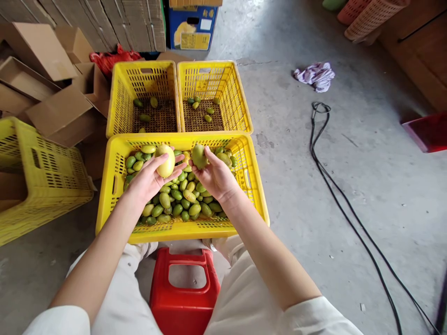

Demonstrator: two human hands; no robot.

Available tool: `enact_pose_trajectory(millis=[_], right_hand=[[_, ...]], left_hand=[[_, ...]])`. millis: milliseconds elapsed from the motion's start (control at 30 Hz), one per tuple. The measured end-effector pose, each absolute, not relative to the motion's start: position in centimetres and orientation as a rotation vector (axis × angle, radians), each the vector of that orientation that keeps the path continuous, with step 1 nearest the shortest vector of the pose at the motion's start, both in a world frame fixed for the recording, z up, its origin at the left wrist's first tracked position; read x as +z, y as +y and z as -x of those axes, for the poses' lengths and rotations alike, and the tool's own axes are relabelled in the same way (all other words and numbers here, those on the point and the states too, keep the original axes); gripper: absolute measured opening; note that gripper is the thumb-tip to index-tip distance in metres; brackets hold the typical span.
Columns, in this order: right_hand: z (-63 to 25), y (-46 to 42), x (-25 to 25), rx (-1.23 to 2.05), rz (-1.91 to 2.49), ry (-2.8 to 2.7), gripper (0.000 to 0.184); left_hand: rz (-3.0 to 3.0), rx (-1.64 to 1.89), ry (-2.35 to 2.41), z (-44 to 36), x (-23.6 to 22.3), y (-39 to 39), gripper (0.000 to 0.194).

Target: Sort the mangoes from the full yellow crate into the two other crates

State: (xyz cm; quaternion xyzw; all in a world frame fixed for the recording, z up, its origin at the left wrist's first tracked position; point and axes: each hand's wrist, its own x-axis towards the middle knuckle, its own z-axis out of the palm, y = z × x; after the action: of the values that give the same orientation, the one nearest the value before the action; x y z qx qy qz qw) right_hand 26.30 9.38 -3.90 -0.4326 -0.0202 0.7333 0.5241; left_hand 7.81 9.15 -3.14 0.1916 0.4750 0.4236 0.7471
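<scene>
My left hand (148, 179) holds a pale yellow oval fruit (165, 162) between thumb and palm, its other fingers stretched out. A greener oval fruit (199, 157) is gripped by the thumb and fingers of my right hand (218, 176). Both hands are above a yellow plastic crate (181, 230), apart from each other. Many green and yellowish oval fruits (185, 195) lie heaped inside that crate, partly covered by my hands. Behind it stand two yellow crates side by side; the left crate (118, 102) and the right crate (240, 102) each hold several fruits on the bottom.
A red plastic stool (185, 304) is between my legs. Cardboard boxes (66, 109) pile up at the left, beside another yellow crate (52, 177). A blue carton (192, 30) stands at the back. On the floor to the right lie a black cable (330, 179) and a crumpled cloth (316, 76).
</scene>
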Motion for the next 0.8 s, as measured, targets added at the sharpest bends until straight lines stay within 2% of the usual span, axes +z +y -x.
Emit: enact_pose_trajectory(millis=[233,433,667,800], right_hand=[[-26.6,9.5,-3.2,1.786,1.029,-0.006,0.019],[-27.0,9.4,-3.0,1.778,1.022,-0.025,0.004],[-26.8,9.4,-2.7,1.714,1.122,-0.061,0.034],[-26.9,9.6,-3.0,1.733,1.07,-0.028,0.036]], left_hand=[[-0.381,0.956,1.013,-8.1,-2.9,9.3,0.031],[-0.348,1.055,1.097,-8.2,-3.0,9.4,0.028],[-0.366,1.09,1.152,-8.0,-3.3,9.6,0.017],[-0.396,1.043,1.137,-7.9,-3.1,9.6,0.024]])
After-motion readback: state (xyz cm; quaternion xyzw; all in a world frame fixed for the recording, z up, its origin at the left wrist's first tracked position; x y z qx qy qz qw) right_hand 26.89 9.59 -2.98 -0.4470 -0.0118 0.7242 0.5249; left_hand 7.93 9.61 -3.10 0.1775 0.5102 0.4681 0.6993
